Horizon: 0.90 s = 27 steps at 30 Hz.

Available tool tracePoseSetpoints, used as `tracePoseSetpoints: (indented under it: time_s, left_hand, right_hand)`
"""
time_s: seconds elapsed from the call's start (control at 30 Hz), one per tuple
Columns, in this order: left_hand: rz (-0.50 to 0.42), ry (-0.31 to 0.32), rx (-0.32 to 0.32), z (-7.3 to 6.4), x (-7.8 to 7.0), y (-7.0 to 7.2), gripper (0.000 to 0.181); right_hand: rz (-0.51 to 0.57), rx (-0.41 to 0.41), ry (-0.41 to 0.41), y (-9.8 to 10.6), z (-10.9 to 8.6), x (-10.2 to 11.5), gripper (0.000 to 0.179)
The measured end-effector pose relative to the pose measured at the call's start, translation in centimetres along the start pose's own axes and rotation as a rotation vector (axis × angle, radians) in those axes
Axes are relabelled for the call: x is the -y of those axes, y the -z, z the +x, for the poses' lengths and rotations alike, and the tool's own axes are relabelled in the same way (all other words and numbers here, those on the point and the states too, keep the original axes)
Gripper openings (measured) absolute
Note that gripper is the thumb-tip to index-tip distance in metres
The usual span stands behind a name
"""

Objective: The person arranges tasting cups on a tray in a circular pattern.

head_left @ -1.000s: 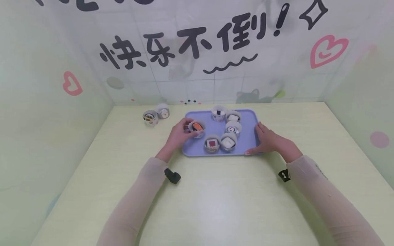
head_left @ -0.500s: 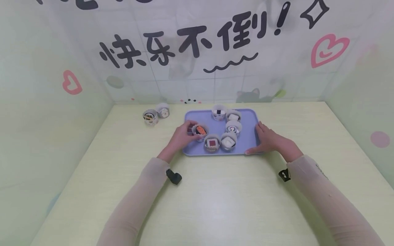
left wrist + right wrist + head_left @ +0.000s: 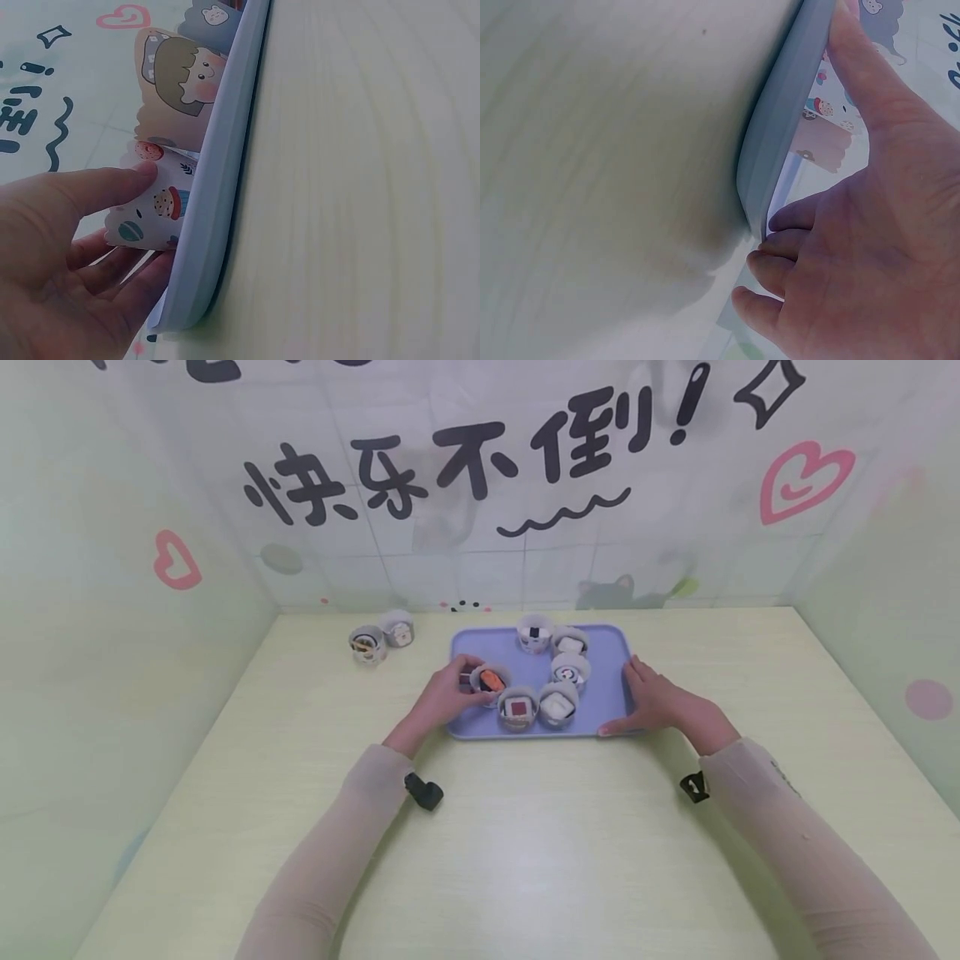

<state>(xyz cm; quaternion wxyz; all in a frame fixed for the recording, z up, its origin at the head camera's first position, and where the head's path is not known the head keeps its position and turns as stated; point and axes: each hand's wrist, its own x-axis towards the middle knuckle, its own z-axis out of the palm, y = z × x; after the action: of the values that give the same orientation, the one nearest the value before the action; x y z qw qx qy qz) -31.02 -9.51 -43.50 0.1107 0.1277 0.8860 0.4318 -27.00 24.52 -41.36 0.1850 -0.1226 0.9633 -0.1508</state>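
Observation:
A paper cup [image 3: 480, 683] with an orange-topped toy sushi in it is pinched between the thumb and fingers of my left hand [image 3: 444, 697], at the left part of the blue tray [image 3: 467, 727]. In the left wrist view the cup [image 3: 154, 206] shows small printed pictures, beside a cup with a cartoon face [image 3: 199, 82]. My right hand [image 3: 656, 700] rests against the tray's right end, thumb at the front rim. The right wrist view shows its thumb along the tray wall [image 3: 780, 135], with the fingers touching near the corner. Several other sushi cups, including one with a red-centred piece [image 3: 518, 709], stand on the tray.
Left of the tray, two more sushi cups stand on the table: one with a dark-rimmed roll [image 3: 367, 647], one paler [image 3: 397, 629]. A printed wall [image 3: 450, 552] rises behind the table [image 3: 525, 843], with side walls at left and right.
The left hand has brought the orange-topped sushi cup slightly right and toward the front, up beside the red-centred one. The right hand and tray have stayed put.

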Motion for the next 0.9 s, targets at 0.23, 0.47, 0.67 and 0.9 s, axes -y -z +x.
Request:
tracePoseSetpoints:
  time_s: [0.23, 0.47, 0.67, 0.9]
  left_hand:
    - [0.008, 0.005, 0.009, -0.1, -0.1, 0.0, 0.06]
    - [-0.015, -0.005, 0.005, -0.4, -0.2, 0.3, 0.065]
    - [-0.035, -0.02, -0.02, -0.7, -0.2, 0.8, 0.067]
    - [-0.057, -0.02, -0.034, -1.0, -0.2, 1.3, 0.063]
  right_hand:
    - [0.001, -0.004, 0.005, 0.0, -0.1, 0.0, 0.135]
    - [-0.018, 0.001, 0.002, 0.1, 0.0, 0.3, 0.132]
    - [-0.016, 0.0, 0.001, 0.1, -0.1, 0.2, 0.132]
    - [-0.006, -0.003, 0.0, 0.0, -0.1, 0.1, 0.132]
